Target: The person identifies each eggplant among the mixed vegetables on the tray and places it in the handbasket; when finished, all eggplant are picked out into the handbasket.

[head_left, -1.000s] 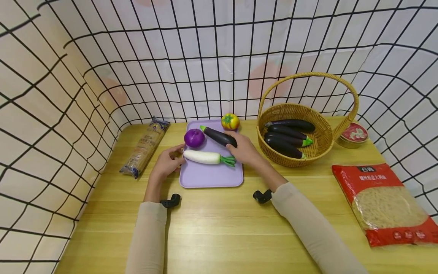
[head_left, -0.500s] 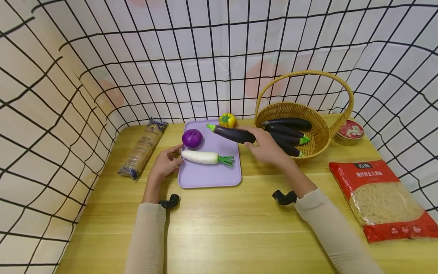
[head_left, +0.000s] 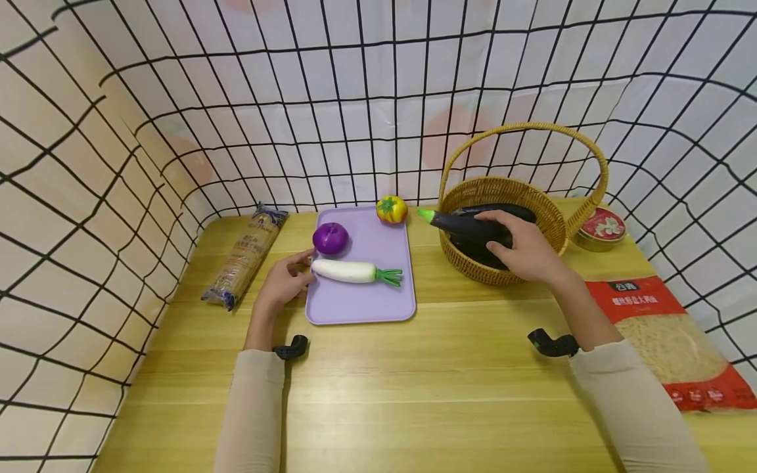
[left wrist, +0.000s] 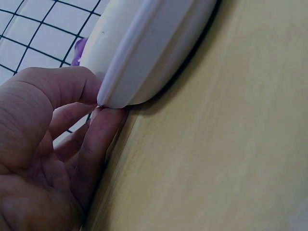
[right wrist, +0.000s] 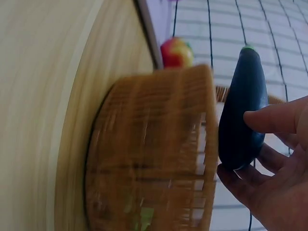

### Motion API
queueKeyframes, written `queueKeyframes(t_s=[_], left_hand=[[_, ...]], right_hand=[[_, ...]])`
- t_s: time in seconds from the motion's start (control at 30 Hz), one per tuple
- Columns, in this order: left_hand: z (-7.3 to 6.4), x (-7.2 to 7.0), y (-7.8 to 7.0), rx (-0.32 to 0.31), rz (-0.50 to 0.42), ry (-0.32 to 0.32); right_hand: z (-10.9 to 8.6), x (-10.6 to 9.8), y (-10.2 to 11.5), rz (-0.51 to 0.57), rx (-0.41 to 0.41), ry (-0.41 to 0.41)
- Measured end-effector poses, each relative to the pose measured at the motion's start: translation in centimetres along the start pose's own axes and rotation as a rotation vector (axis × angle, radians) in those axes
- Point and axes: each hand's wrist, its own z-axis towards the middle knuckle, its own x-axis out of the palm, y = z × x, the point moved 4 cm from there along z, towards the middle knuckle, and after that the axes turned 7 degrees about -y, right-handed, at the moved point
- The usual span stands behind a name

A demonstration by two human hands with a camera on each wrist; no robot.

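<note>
My right hand [head_left: 526, 249] grips an eggplant [head_left: 458, 225] over the near side of the wicker basket [head_left: 476, 270]; its green tip points left, past the rim. In the right wrist view the thumb lies on one side of the dark body and the fingers on the other. More eggplants [head_left: 520, 211] lie inside the basket, partly hidden. With thumb above and a finger below, my left hand [head_left: 285, 281] pinches the left edge of the lilac tray [head_left: 361, 309], as the left wrist view shows. On the tray are a white radish [head_left: 345, 270] and a purple onion [head_left: 330, 238].
A yellow-red tomato-like vegetable [head_left: 391, 209] sits at the tray's far right corner. To the left lies a noodle packet [head_left: 245, 259]. A round tin [head_left: 602, 228] stands right of the basket, and a red pasta bag [head_left: 668, 341] lies in front of it.
My right hand has lifted the eggplant off the tray and carried it right to the basket. The left hand stays at the tray's edge.
</note>
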Motion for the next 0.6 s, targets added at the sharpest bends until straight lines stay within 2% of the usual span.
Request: queueKeyframes(t_s=[0.27, 0.6], left_hand=[[-0.1, -0.1, -0.2, 0.006, 0.009, 0.000], [-0.2, 0.0, -0.2, -0.006, 0.003, 0.000]], right_hand=[[-0.1, -1.8, -3.7, -0.066, 0.048, -0.015], [-0.1, -2.1, -6.5, -0.139, 0.058, 0.029]])
